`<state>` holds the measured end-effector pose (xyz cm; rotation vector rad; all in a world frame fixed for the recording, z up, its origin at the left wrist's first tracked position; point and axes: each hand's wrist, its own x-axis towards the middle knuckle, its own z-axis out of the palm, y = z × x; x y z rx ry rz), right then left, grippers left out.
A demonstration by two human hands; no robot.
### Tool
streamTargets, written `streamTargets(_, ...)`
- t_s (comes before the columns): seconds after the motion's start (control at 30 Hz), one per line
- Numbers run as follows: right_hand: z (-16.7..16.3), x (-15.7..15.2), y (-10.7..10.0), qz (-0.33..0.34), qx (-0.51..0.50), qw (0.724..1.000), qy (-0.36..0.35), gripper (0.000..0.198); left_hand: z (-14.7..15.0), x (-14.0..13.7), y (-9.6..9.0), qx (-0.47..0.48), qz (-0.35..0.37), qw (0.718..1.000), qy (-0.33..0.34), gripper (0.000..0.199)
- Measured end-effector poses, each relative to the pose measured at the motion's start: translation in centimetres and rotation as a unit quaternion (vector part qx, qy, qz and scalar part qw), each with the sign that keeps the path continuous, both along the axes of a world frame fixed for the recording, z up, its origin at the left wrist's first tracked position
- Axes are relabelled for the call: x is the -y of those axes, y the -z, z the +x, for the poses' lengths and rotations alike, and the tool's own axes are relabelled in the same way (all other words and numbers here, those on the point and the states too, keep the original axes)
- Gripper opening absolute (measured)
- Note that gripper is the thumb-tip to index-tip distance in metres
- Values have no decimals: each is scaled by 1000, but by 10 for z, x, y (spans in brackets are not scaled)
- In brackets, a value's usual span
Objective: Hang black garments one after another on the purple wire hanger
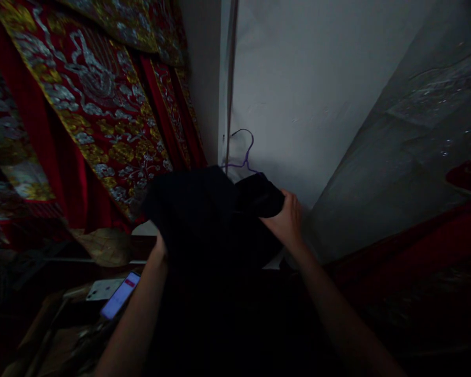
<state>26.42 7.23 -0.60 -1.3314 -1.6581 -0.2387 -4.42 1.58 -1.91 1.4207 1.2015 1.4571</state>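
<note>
A dark garment (196,209) hangs in front of me on a thin purple clothes hanger (246,159), whose hook points up against the pale wall. My right hand (288,217) grips the garment's right upper part, thumb in front of the cloth. On the other side my left hand (161,246) is at the garment's left edge; its fingers are hidden behind the fabric. The cloth is so dark that its folds and exact kind do not show.
Red embroidered cloths (113,104) with gold and silver patterns hang at the left. Below them lie a lit smartphone (120,296) and a white phone (105,289). Clear plastic sheeting (408,131) covers something at the right, above red fabric (424,251).
</note>
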Motion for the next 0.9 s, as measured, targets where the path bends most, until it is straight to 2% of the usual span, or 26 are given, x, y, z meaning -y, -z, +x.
streamTargets(0.03,3,-4,-9,-9,-3,1000,16,77,-4,6,15,42,-10,999,-10,57)
streamTargets(0.1,2,-11,-28,-21,4,999,35,77,-7,18,42,180,-56,982,-14,51)
streamTargets(0.13,-1,-13,-38,-24,14,999,38,77,-6,23,54,221,-83,971,-24,49)
streamTargets(0.2,-10,-13,-53,-32,38,998,32,78,-2,31,72,220,-122,966,-52,53)
streamTargets(0.27,-20,-5,-61,-46,63,997,9,81,4,38,83,202,-138,965,-94,54)
streamTargets(0.37,-25,17,-57,-58,61,996,-41,86,12,50,90,258,-159,941,-152,51)
streamTargets(0.43,-25,33,-43,-43,13,996,-80,85,17,59,93,300,-176,923,-167,47)
streamTargets(0.5,-28,46,-17,-33,-85,990,-110,77,24,67,97,338,-198,905,-168,43)
streamTargets(0.53,-33,51,0,-49,-150,980,-119,69,29,70,99,357,-214,894,-166,41)
streamTargets(0.57,-41,54,18,-77,-224,964,-124,60,34,73,100,374,-230,884,-160,39)
streamTargets(0.63,-63,57,58,-226,-350,897,-145,44,47,78,102,394,-255,874,-125,37)
streamTargets(0.67,-76,57,76,-307,-374,860,-160,45,53,81,103,394,-263,875,-98,37)
streamTargets(0.7,-89,58,93,-361,-375,837,-169,48,59,84,103,389,-269,878,-73,39)
streamTargets(0.8,-119,62,128,-429,-359,801,-215,45,68,89,101,367,-284,885,-36,47)
streamTargets(0.9,-124,73,142,-470,-350,777,-232,43,63,88,102,364,-269,889,-67,49)
